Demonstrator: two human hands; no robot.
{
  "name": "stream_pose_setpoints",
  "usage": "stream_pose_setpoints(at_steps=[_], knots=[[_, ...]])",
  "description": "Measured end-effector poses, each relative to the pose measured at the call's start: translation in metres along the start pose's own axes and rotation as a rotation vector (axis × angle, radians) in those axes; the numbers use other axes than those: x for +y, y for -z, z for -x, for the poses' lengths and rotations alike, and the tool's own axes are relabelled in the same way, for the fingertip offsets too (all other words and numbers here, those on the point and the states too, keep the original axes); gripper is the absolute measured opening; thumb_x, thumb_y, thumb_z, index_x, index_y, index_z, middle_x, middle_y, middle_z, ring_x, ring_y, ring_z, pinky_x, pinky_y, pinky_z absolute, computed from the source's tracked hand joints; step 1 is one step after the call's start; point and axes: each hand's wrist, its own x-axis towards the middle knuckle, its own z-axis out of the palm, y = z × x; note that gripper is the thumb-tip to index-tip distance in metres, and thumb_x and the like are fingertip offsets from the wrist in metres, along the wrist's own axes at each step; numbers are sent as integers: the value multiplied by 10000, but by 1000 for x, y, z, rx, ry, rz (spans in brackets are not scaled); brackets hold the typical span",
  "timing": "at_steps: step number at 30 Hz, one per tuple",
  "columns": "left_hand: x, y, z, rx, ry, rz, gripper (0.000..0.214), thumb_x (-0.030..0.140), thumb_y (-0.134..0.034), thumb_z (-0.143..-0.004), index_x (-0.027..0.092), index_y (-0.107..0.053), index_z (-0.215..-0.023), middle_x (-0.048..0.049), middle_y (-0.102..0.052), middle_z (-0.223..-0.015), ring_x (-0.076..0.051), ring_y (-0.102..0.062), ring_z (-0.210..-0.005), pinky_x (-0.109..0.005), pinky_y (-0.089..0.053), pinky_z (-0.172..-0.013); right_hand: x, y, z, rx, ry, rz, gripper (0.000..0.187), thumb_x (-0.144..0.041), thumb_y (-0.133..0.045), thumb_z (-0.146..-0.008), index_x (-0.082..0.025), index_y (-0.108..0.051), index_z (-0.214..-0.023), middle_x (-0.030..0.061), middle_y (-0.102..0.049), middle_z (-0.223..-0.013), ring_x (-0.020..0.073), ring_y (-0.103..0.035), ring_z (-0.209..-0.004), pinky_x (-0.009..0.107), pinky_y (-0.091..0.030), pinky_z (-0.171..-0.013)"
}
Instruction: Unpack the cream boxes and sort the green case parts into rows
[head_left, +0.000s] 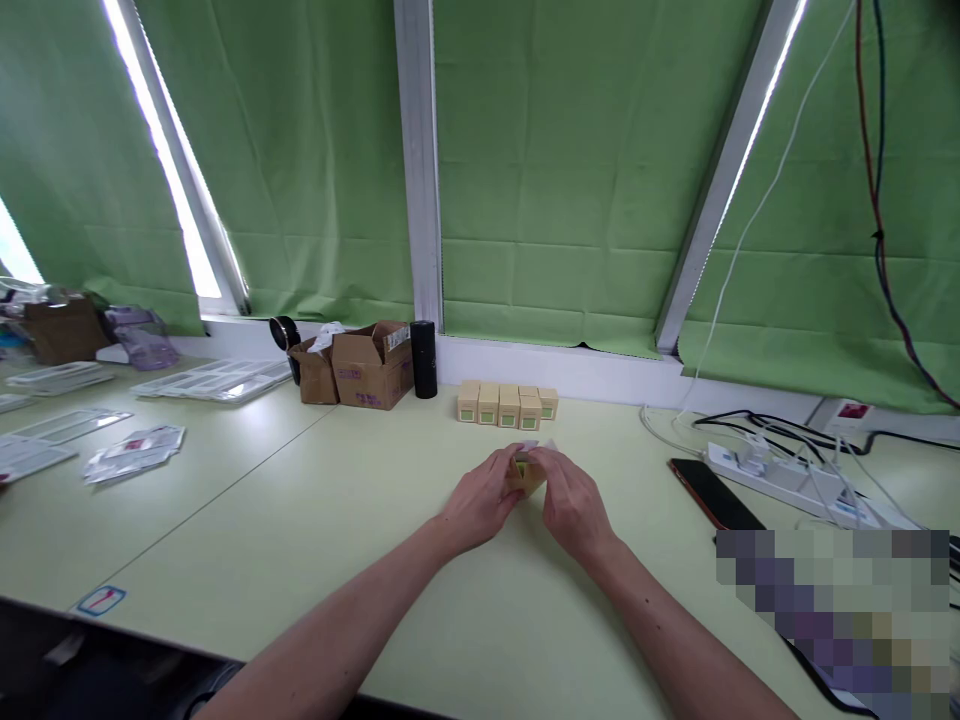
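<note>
A small tan cardboard box (529, 484) with a green label is between my hands, above the middle of the table. My left hand (484, 497) grips it from the left, fingers curled round its side. Closed at its upper right edge is my right hand (576, 500), its fingertips touching the top. A pale, whitish piece (529, 444) shows at the top of the box; whether it is a flap or film I cannot tell. Just beyond my hands, several similar small boxes (509, 406) stand close together in a cluster, with green-marked labels facing me.
Behind, an open brown carton (373, 365) stands beside a black cylinder (424, 360). Clear plastic trays (214, 380) and flat packets (135, 453) lie to the left. At right are a phone (716, 494), a white power strip (795, 487) and tangled cables. Green blinds (562, 180) hang behind.
</note>
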Motion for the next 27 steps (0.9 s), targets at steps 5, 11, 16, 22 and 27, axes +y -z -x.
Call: stream_pose_setpoints(at_steps=[5,11,16,22,27], knots=[[-4,-3,1,10,-17,-45,718,207,-645,-934,263,-293,-1558,-119,-669,-1315,-267,-713,-1097,-416,-622,-851,8,-1,4,-52,-165,54,412,-47,-373,-965,-186,-580,-1293,108,-748,-1057,242,-717,-921,392,-613,-766],[-5,-5,1,11,-18,-54,732,218,-650,-935,268,-279,-1563,-124,-658,-1342,-274,-707,-1116,-422,-622,-849,5,1,1,-60,-202,22,309,-111,-393,-1015,-189,-581,-1248,96,-726,-989,239,-688,-881,382,-584,-760],[-5,-4,1,5,3,-44,723,221,-653,-934,261,-291,-1559,-125,-651,-1351,-279,-698,-1138,-427,-614,-882,3,5,0,-26,-250,-3,256,-159,-410,-1030,-189,-593,-1206,94,-707,-968,228,-672,-849,361,-570,-700],[-5,-3,2,-14,8,-20,739,199,-628,-935,263,-267,-1577,-133,-621,-1388,-284,-675,-1177,-443,-599,-919,3,2,4,-78,-313,-13,258,-161,-439,-997,-187,-658,-1132,99,-724,-960,222,-680,-828,353,-556,-689],[-3,-1,2,-100,49,11,748,205,-590,-953,278,-216,-1597,-132,-565,-1456,-291,-620,-1265,-473,-554,-1020,4,0,6,-117,-442,-110,258,-204,-446,-999,-199,-695,-1062,109,-725,-985,235,-682,-900,366,-561,-748]])
